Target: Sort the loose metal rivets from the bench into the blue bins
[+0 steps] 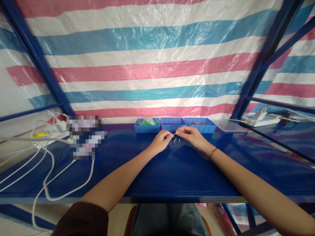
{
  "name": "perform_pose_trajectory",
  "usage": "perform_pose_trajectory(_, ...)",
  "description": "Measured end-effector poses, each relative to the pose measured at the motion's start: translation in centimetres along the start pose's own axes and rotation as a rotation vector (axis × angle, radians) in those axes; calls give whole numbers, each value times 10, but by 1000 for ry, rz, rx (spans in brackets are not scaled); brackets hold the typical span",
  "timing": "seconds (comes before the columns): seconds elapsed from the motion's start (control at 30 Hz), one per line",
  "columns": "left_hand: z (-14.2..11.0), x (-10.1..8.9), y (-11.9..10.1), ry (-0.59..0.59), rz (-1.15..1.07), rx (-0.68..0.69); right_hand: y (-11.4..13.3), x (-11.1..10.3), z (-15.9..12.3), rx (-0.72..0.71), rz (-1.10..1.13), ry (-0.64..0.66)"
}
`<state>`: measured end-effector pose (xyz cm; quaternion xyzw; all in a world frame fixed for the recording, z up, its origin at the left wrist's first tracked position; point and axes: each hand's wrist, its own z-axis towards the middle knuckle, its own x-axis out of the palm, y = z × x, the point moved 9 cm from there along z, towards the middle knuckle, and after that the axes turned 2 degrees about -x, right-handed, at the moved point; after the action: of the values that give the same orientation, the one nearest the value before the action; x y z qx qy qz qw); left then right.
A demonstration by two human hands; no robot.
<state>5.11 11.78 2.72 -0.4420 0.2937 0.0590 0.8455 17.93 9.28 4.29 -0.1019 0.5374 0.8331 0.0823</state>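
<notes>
blue table: left hand and right hand pinch one small part between them, above two standing screws. fitting step, seemingly; next calls for fine alignment.

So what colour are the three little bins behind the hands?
Blue bins, matching the table; seen in the head view.

the person wore a dark maroon sleeve pushed up on the left arm, a thin red string bracelet on the right wrist, and grey-blue trousers.
</notes>
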Motion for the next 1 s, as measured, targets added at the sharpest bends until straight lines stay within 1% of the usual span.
perform_pose_trajectory(0.1,-1,2,-3,16,-13,5,1,1,0,-15,5,8)
perform_pose_trajectory(0.33,-4,2,-4,-12,-82,13,2,5,1,-27,7,19)
perform_pose_trajectory(0.6,-4,-5,-5,-73,-104,35,1,4,0,-8,14,-9)
perform_pose_trajectory(0.73,-6,-11,-9,-133,-102,63,-2,3,0,7,29,-12)
perform_pose_trajectory(0.9,-10,-18,-24,-185,-47,164,-2,7,-1,32,4,34)
perform_pose_trajectory(1.0,-10,-20,-24,-199,-33,158,-3,13,-3,47,-39,100)
